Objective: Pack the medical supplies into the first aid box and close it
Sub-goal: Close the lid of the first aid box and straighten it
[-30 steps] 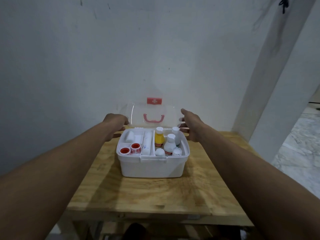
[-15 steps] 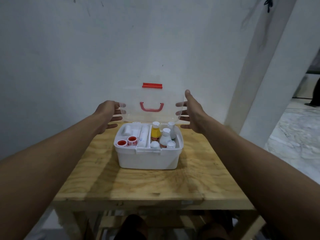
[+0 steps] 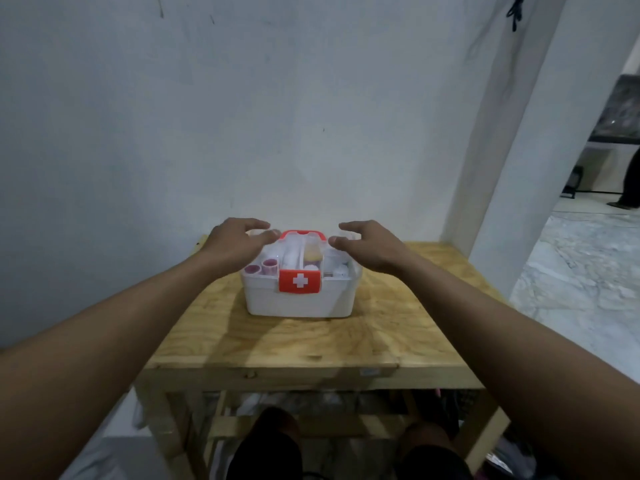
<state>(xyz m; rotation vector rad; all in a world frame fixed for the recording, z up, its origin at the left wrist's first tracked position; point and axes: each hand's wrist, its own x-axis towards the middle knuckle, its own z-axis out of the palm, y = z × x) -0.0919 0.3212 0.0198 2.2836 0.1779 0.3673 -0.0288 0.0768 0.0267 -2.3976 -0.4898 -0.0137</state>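
Note:
A white first aid box (image 3: 299,301) stands on the wooden table (image 3: 311,344). Its clear lid (image 3: 298,256) is down over the box, and the red latch with a white cross (image 3: 300,280) hangs over the front wall. A red handle (image 3: 304,234) sits on top of the lid. Through the lid I see tape rolls (image 3: 261,267), a yellow bottle (image 3: 313,254) and white bottles. My left hand (image 3: 239,242) rests on the lid's left back corner, fingers spread. My right hand (image 3: 369,245) hovers at the lid's right side, fingers apart.
The table stands against a white wall (image 3: 242,116), with a white pillar (image 3: 512,150) at its right. A tiled floor (image 3: 581,289) lies to the right. My knees (image 3: 346,445) show below the table's front edge.
The lid has swung from upright down onto the box. Both hands came down and forward with it, from its side edges to its top.

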